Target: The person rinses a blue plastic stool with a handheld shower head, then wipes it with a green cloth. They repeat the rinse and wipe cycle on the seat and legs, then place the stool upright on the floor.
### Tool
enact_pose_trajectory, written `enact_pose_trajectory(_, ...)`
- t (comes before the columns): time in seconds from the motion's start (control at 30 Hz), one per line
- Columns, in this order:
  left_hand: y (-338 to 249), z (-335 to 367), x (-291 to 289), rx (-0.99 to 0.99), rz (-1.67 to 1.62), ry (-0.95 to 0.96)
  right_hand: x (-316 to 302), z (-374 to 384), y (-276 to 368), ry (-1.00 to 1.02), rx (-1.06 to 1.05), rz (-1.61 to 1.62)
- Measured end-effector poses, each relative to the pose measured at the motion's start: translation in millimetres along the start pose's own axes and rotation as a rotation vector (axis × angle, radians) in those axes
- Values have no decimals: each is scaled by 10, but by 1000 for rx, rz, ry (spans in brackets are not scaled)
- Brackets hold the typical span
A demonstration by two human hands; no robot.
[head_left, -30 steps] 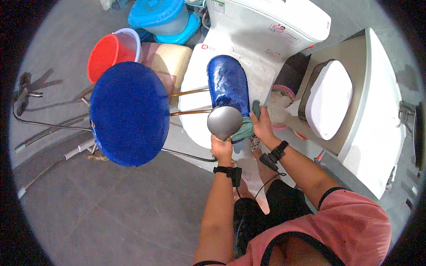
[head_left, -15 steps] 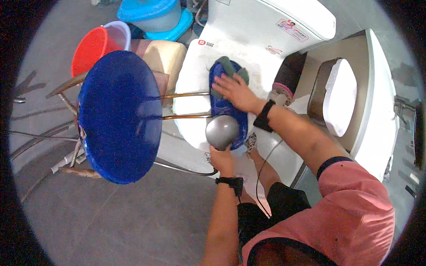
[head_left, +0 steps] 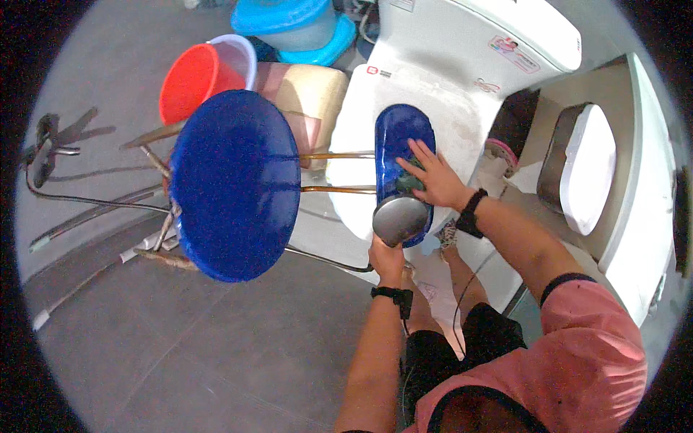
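Note:
A chair with a round blue padded seat (head_left: 234, 187) is tipped over. Two brass-coloured bars link the seat to its long blue backrest (head_left: 406, 124), which lies over the white toilet (head_left: 350, 148). On the backrest, my right hand (head_left: 438, 179) lies with fingers spread, its palm over a dark green cloth (head_left: 411, 175), mostly covered. At the backrest's near end, my left hand (head_left: 388, 258) closes on the lower edge of a round silver metal piece (head_left: 401, 219), smooth and bowl-shaped. Whether it has a handle is hidden by the hand.
A red bucket (head_left: 189, 86) and blue-lidded tubs (head_left: 285, 18) stand at the back left, near a beige box (head_left: 314, 90). To the right are a pale cabinet (head_left: 635, 187) and a white-lidded container (head_left: 588, 169). Pipes (head_left: 94, 216) lie left on the grey floor.
My right hand has slid the cloth down the backrest, nearer the silver piece, baring the backrest's far end. The silver piece has tilted. The whole view has shifted.

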State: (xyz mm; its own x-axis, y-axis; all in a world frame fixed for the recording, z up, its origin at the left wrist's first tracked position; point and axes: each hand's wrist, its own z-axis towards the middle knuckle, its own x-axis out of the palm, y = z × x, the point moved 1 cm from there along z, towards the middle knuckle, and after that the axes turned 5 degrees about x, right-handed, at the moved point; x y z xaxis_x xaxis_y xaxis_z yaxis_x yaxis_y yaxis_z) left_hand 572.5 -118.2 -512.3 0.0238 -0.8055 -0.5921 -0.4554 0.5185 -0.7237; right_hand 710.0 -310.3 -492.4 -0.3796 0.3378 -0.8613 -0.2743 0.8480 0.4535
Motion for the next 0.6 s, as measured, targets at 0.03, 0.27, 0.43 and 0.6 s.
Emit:
enact_pose_trajectory(0.03, 13, 39, -37, 8, -22, -2, 77, -79, 23, 38, 70, 30)
enact_pose_trajectory(0.27, 156, 103, -304, 198, 52, -15, 184, 22, 142, -93, 122, 17)
enact_pose_trajectory(0.43, 317, 163, -301, 186, 82, 38, -162, 1056, 345, -331, -338, -196)
enact_pose_trajectory(0.6, 297, 209, -327, 137, 15, -62, -182, 1462, 595, -169, -283, -156)
